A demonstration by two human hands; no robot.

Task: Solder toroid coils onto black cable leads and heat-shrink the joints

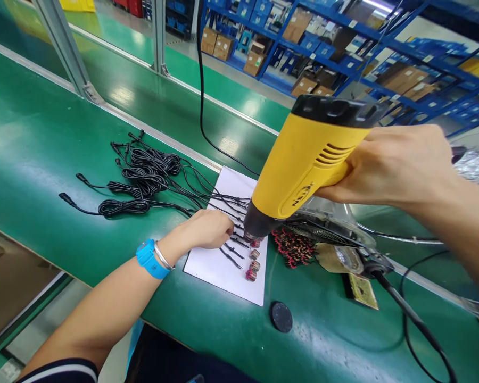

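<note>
My right hand (pixel 387 165) grips the handle of a yellow heat gun (pixel 311 159), whose dark nozzle (pixel 256 222) points down at the cable ends. Those ends lie in a row on a white sheet of paper (pixel 211 266). Several have small red-tipped connectors (pixel 251 274). My left hand (pixel 207 229) presses on the thin black cables (pixel 233 234) at the sheet, its fingers curled, just left of the nozzle. Coils of the same black cable (pixel 143 175) lie bundled on the green workbench (pixel 51 133). A blue wristband (pixel 151 259) circles my left wrist.
A heap of red and black small parts (pixel 293 247) lies right of the paper, near a wire-guarded metal fixture (pixel 327 229). A round black pad (pixel 281 316) sits near the front. A black power cord (pixel 413 316) crosses the right. Blue shelves (pixel 323 48) hold cardboard boxes behind.
</note>
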